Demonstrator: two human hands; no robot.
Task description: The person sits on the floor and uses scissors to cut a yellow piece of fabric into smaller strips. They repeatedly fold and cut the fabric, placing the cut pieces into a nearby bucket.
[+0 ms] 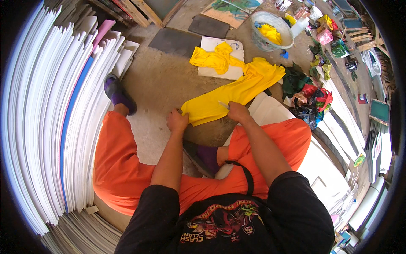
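Note:
A long piece of yellow cloth stretches in front of me from lower left to upper right. My left hand is closed on its near left end. Over the cloth's lower edge, my right hand is closed around a small knife, whose short pale blade points up and left over the fabric; the handle is hidden in the fist. At the far side, more crumpled yellow cloth lies on a white board, close to the long piece.
A grey bucket with yellow cloth inside stands at the back. Dark and red rags are heaped on the right. Tall stacks of white sheets fill the left side. Dark mats lie on the floor. My orange-clad legs flank the work.

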